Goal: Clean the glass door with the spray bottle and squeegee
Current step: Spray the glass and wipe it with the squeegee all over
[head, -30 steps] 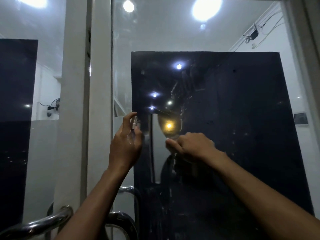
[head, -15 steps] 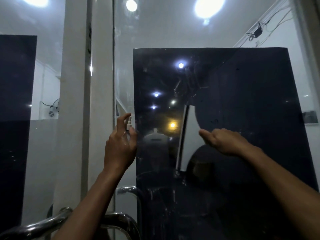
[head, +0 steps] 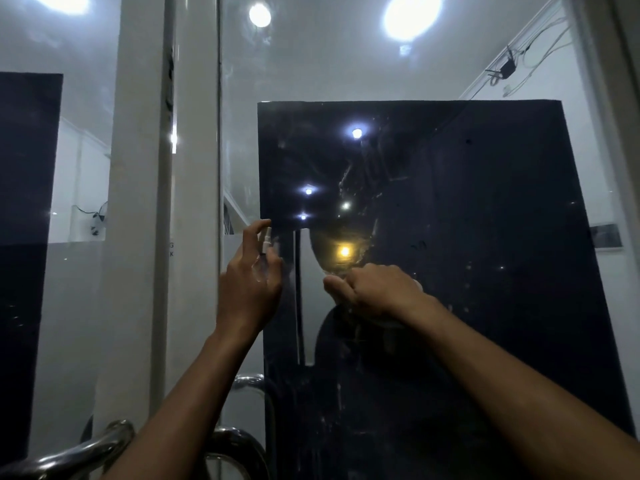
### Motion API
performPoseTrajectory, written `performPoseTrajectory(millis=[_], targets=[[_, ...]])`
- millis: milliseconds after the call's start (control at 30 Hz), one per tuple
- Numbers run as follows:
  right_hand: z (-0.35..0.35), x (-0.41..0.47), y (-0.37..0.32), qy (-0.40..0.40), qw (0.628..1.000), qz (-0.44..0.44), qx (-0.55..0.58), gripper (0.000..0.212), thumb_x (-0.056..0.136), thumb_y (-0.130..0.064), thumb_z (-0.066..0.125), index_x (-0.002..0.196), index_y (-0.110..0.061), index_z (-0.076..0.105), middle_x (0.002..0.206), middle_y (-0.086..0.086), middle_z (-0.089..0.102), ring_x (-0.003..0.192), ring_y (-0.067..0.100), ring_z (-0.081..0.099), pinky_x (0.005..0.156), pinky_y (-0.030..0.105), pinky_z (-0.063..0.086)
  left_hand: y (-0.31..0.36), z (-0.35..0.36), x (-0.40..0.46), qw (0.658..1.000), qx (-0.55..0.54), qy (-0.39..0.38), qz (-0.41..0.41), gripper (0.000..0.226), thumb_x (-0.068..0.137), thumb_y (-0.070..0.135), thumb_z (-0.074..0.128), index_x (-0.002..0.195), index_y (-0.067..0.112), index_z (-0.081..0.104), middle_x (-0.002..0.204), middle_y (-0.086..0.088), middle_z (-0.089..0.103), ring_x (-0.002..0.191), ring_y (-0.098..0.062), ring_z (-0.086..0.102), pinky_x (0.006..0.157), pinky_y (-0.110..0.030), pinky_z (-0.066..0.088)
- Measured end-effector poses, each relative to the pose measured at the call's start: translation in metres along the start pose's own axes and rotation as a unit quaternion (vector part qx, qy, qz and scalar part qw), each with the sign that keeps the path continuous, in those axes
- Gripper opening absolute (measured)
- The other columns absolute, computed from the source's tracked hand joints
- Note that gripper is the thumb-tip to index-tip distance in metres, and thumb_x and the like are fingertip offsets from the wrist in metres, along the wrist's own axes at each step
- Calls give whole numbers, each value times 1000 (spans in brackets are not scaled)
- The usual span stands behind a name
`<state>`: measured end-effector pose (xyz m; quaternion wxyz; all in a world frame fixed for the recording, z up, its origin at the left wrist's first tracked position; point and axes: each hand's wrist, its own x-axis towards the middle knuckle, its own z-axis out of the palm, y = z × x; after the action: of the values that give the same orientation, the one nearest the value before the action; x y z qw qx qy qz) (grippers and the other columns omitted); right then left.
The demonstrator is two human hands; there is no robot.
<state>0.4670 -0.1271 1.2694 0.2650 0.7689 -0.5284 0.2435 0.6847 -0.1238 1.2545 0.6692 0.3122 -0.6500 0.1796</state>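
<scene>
Against the dark glass door (head: 467, 237), the left hand (head: 247, 289) grips a small spray bottle (head: 266, 242), forefinger raised over its white nozzle. Just right of it, the right hand (head: 377, 289) is curled against the glass around something pale that could be the squeegee; I cannot tell. Chrome door handles (head: 69, 452) curve below.

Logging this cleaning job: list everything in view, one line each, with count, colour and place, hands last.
glass door: one, clear, filling the middle and right.
dark panel: one, black, on the glass, centre right.
spray bottle: one, clear with a white top, in the left hand.
squeegee: one, pale, flat on the panel by the right hand.
handles: chrome, curved, bottom left.
pillar: one, white, left of the door.
left hand: grips the bottle.
right hand: curled against the panel.
</scene>
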Motion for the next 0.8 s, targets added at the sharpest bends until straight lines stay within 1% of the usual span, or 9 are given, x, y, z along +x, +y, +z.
performPoseTrajectory(millis=[67, 133, 233, 300, 400, 500, 567, 700, 800], targets=[[2, -11, 24, -6, 999, 36, 16, 82, 89, -81, 5, 112, -33, 67, 100, 1, 69, 93, 23, 64, 83, 43, 49, 1, 2, -3, 1000, -11, -11, -6, 41, 105, 18, 45, 145, 23, 40, 72, -2, 55, 59, -17, 55, 51, -30, 43], [3, -28, 56, 1, 997, 79, 18, 80, 87, -83, 3, 107, -36, 65, 113, 2, 69, 100, 25, 63, 80, 42, 44, 2, 5, -6, 1000, -16, -21, -9, 41, 105, 18, 45, 145, 25, 38, 76, -5, 57, 61, -20, 57, 53, -35, 47], [2, -61, 101, 19, 988, 149, 21, 83, 80, -89, -1, 72, -32, 58, 87, -4, 66, 74, 14, 57, 66, 36, 36, 4, 8, -8, 1000, -14, -15, -9, 41, 104, 19, 45, 145, 24, 40, 73, 0, 54, 60, -16, 55, 51, -31, 42], [-1, -76, 115, 36, 983, 174, 34, 87, 77, -92, -1, 65, -28, 58, 71, -9, 62, 64, 9, 57, 58, 31, 35, 6, 10, -8, 1000, -17, -16, -10, 41, 104, 20, 45, 145, 24, 40, 72, 0, 54, 60, -16, 55, 50, -31, 42], [-4, -78, 110, 60, 984, 160, 58, 89, 80, -89, 2, 64, -22, 59, 63, -4, 63, 59, 10, 61, 56, 29, 37, 10, 13, -3, 1000, -23, -18, -3, 40, 105, 21, 44, 144, 25, 40, 74, 0, 55, 61, -16, 56, 51, -33, 44], [-13, -64, 86, 93, 986, 124, 65, 86, 85, -85, 4, 61, -18, 54, 62, -4, 60, 60, 10, 57, 62, 33, 41, 15, 14, 12, 1000, -13, -2, 8, 39, 105, 22, 43, 144, 25, 40, 77, 1, 55, 62, -11, 55, 50, -29, 40], [-22, -53, 69, 96, 987, 102, 81, 84, 87, -81, 7, 61, -16, 53, 61, -3, 60, 59, 10, 57, 67, 35, 44, 19, 13, 29, 1000, -12, 10, 5, 39, 106, 21, 42, 144, 24, 40, 78, -4, 57, 62, -16, 55, 51, -34, 45], [-35, -36, 48, 78, 988, 80, 108, 67, 95, -72, 18, 57, -24, 44, 59, -6, 51, 57, 10, 49, 77, 40, 51, 27, 7, 68, 999, -6, 48, 24, 39, 107, 20, 41, 145, 22, 39, 78, -7, 56, 63, -18, 54, 52, -31, 42], [-42, -27, 42, 78, 987, 74, 118, 64, 96, -72, 19, 58, -25, 42, 62, -7, 48, 58, 7, 43, 80, 41, 50, 31, 2, 98, 996, 9, 80, 31, 38, 107, 21, 41, 145, 23, 39, 82, -7, 57, 66, -20, 55, 58, -34, 46]])
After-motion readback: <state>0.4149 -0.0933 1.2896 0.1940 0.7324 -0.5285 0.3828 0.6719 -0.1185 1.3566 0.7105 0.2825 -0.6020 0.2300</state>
